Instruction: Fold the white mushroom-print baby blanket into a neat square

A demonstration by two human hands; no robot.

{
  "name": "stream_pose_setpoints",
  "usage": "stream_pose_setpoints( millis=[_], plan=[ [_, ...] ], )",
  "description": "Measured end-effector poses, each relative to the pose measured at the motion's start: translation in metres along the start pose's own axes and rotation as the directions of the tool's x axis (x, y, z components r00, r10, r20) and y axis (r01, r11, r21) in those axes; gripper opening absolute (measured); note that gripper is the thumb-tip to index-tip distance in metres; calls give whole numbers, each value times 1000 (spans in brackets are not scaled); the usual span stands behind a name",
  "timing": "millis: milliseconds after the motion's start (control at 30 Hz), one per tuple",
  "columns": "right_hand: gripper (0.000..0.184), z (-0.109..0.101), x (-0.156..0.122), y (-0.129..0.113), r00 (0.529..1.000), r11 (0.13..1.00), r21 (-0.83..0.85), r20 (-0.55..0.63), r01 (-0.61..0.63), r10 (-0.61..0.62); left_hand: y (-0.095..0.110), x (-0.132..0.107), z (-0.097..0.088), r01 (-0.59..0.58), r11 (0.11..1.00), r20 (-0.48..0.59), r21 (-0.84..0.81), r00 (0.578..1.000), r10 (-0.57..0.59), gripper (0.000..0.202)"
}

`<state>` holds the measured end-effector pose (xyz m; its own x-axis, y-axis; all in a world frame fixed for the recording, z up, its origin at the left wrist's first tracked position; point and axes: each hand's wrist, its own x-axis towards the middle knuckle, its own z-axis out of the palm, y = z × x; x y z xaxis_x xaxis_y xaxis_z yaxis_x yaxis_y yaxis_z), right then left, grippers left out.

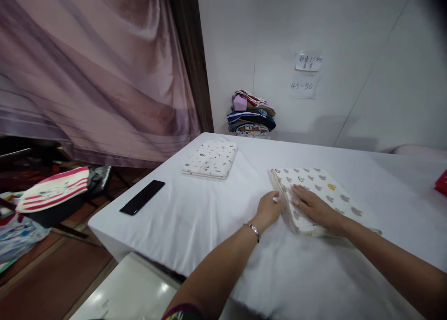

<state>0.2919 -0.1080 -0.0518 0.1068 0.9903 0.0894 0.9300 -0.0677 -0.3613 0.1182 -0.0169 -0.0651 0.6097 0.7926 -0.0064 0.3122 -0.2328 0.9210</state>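
A folded white cloth with grey mouse-head shapes and a small yellow figure lies on the white-covered table. My right hand rests flat on top of it, fingers stretched out and pointing left. At the left edge of this cloth is my left hand, its fingers curled in against the layered side; the fingertips are partly hidden. A bracelet circles my left wrist. Farther left, a second folded white cloth with small scattered prints lies apart from both hands.
A black phone lies near the table's left edge. Folded textiles are stacked beyond the far edge, against the wall. A pink curtain hangs at left. A white stool-like surface stands in front; a red object is at far right.
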Motion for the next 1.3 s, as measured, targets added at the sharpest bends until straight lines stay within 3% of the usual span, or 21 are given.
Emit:
stream_pose_setpoints(
  millis=[100, 267, 500, 700, 833, 1067, 1167, 1300],
  plan=[
    [65, 1, 12, -5, 996, 1000, -14, -85, -4, 3, 3, 30, 1, 65, 998, -23, -17, 998, -65, 30],
    [65, 21, 16, -11, 999, 992, -119, 36, 45, -41, -2, 67, 8, 94, 996, -63, 8, 994, -94, 32],
    [62, 25, 8, -15, 998, 991, -120, 25, 64, -61, -10, 101, 5, 64, 993, -170, 97, 984, -47, 31],
    [59, 23, 6, -15, 997, 993, -97, -8, 75, -76, -10, 122, 2, -45, 991, -129, 125, 990, 61, 24],
    [57, 22, 3, -14, 995, 991, -83, 5, 104, -104, -15, 136, 0, -37, 994, -76, 105, 996, 45, 34],
    [58, 22, 3, -13, 994, 989, -91, 4, 114, -114, -16, 150, -3, -30, 996, 108, 87, 994, 21, 43],
    [58, 22, 3, -14, 993, 988, -106, 4, 116, -116, -13, 152, -4, -50, 992, 107, 112, 994, 38, 38],
    [59, 23, -1, -14, 990, 982, -123, 22, 142, -140, -11, 155, -10, -47, 974, 18, 222, 999, 44, 31]
  ],
)
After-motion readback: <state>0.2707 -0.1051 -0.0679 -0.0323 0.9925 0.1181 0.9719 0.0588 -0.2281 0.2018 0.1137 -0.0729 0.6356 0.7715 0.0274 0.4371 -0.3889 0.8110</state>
